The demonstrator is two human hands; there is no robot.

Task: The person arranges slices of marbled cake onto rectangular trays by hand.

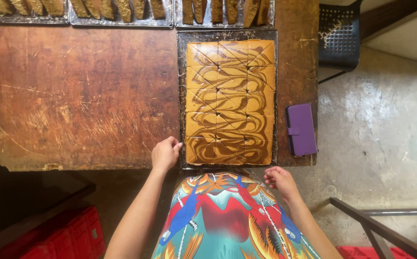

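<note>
Head view, looking straight down. Worn brown wooden counter [74,96] fills the upper left. On it, near the front edge, a dark rectangular baking tray [181,96] holding a marbled brown-and-yellow sheet cake [230,100], already cut into squares and triangles, all pieces in place.

Left hand [165,153] at the tray's near left corner, fingers curled, fingertips [176,144] touching the tray rim just beside the corner cake piece. Loosely closed, not clearly clamped on anything.

Right hand [280,180] below the tray's near right corner, off the counter edge, fingers loosely curled, holding nothing, not touching the tray. The two hands are well apart, one at each front corner of the tray.

Purple wallet-style phone case [301,129] lies on the counter just right of the tray.

Along the far counter edge, more trays [122,21] with brown cut slices, partly out of frame.

Colourful patterned garment [223,216] at bottom centre. Red crate [64,237] lower left on the floor, black perforated chair [339,36] upper right, grey concrete floor [386,124] on the right.
</note>
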